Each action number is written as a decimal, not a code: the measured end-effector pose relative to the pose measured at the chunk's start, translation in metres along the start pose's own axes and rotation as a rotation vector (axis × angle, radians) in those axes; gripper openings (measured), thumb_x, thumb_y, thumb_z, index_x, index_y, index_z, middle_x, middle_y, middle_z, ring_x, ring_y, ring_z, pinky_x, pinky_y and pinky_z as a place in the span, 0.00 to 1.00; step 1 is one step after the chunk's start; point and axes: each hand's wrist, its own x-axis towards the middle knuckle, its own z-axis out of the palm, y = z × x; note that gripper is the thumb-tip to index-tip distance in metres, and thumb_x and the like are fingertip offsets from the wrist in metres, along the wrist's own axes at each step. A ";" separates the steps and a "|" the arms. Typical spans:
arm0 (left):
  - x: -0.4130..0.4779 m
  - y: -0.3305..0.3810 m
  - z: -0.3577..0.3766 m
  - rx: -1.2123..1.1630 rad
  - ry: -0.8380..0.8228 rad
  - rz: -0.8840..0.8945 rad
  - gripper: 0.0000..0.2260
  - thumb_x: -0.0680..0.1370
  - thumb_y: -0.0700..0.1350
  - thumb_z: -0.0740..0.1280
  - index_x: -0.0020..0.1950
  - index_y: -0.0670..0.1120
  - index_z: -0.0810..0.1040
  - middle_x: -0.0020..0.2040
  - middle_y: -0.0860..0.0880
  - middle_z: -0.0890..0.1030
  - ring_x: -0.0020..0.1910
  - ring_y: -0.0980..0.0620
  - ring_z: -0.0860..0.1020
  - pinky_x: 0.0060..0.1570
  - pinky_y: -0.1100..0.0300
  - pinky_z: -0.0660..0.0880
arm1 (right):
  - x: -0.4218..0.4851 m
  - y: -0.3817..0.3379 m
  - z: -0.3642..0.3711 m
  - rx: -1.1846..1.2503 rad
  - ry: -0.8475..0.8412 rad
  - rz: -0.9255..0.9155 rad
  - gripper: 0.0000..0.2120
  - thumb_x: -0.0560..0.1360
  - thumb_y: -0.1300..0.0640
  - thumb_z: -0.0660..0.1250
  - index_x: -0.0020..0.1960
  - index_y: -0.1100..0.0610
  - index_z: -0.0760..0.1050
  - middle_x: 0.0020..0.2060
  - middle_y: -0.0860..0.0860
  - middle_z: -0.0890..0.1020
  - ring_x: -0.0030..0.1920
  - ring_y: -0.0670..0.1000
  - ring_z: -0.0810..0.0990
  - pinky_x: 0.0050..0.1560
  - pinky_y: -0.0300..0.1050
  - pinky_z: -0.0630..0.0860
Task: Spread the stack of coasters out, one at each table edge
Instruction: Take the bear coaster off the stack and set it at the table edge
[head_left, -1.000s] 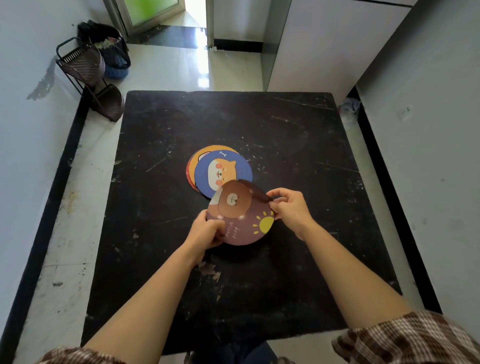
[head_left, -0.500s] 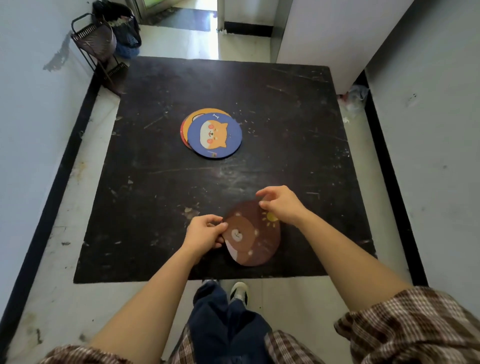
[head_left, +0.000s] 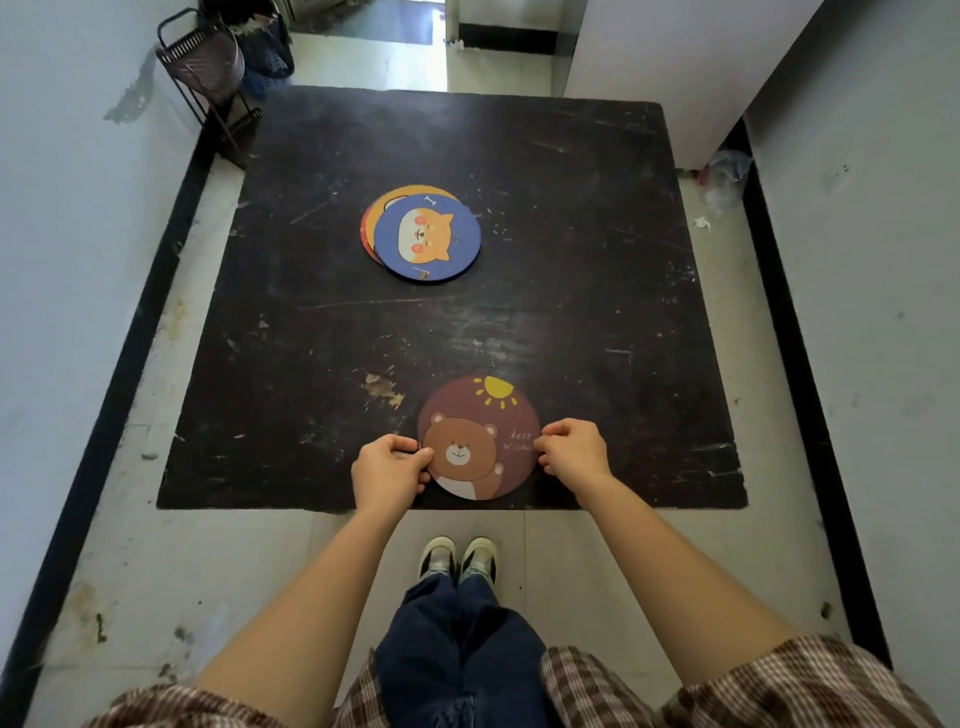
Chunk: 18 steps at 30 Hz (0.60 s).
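The brown bear coaster (head_left: 478, 439) lies flat on the black worktop (head_left: 571, 291), just inside its near edge. The left hand (head_left: 389, 470) pinches the coaster's left rim, and the right hand (head_left: 571, 452) pinches its right rim, so each grip is pressed onto the coaster. The step in hand looks like setting this one down. To do it well, centre it along the near edge, keep it fully on the worktop, then let go with both hands without dragging it. The remaining stack (head_left: 423, 234), blue Shiba coaster on top, sits well beyond the bear coaster, near the worktop's middle.
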 end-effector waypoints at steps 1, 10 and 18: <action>0.000 0.000 -0.001 0.013 0.008 0.008 0.04 0.71 0.41 0.73 0.41 0.45 0.79 0.32 0.46 0.83 0.30 0.50 0.82 0.37 0.54 0.82 | -0.002 0.000 0.001 0.021 0.002 0.001 0.08 0.67 0.63 0.68 0.34 0.51 0.75 0.39 0.54 0.82 0.47 0.58 0.82 0.53 0.59 0.79; -0.002 -0.011 -0.009 0.097 0.031 0.054 0.02 0.72 0.42 0.73 0.43 0.46 0.81 0.34 0.49 0.82 0.33 0.53 0.82 0.38 0.57 0.81 | -0.007 0.002 0.008 0.091 -0.048 0.001 0.12 0.69 0.62 0.69 0.52 0.57 0.79 0.48 0.54 0.82 0.52 0.55 0.80 0.57 0.56 0.77; 0.001 -0.015 -0.013 0.148 0.025 0.077 0.03 0.72 0.43 0.73 0.43 0.46 0.80 0.35 0.50 0.82 0.34 0.54 0.81 0.40 0.56 0.81 | -0.009 0.004 0.013 0.076 -0.040 0.001 0.08 0.69 0.62 0.69 0.45 0.51 0.77 0.42 0.50 0.81 0.48 0.54 0.81 0.55 0.56 0.79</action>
